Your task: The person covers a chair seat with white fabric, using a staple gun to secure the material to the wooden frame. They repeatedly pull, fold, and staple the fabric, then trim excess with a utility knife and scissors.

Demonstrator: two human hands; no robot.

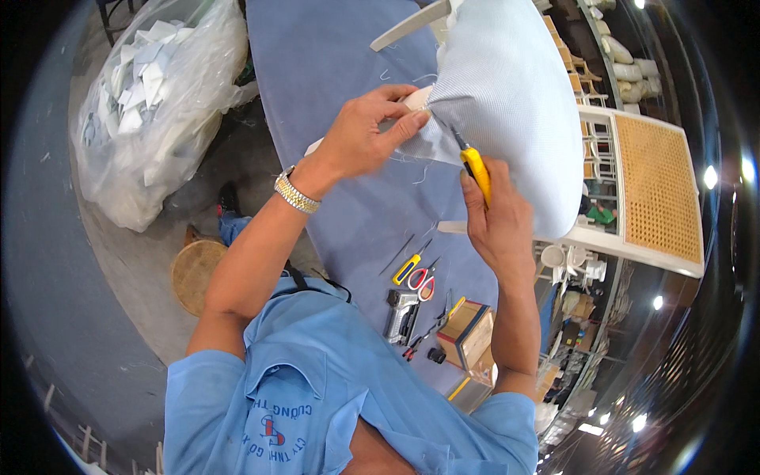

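My left hand (364,131), with a metal-band watch at the wrist, pinches the loose edge of the light grey fabric (507,95) on an upholstered chair part. A pale wooden piece shows beside its fingertips. In my right hand (499,210) is a yellow-handled utility knife (475,170), its thin dark blade pointing up and left at the fabric near my left thumb. The fabric is drawn into folds there. Whether the blade touches it, I cannot tell. A pale wooden chair leg (412,25) sticks out at the far end. Loose threads lie about the fabric edge.
On the blue-grey covered table (317,71) lie another yellow-handled tool (407,269), red-handled scissors (421,281), a staple gun (402,315) and pliers. A wooden box (467,332) stands nearby. To the left are a clear bag of scraps (150,103) and a round stool (198,275). A cane-panelled frame (657,186) is right.
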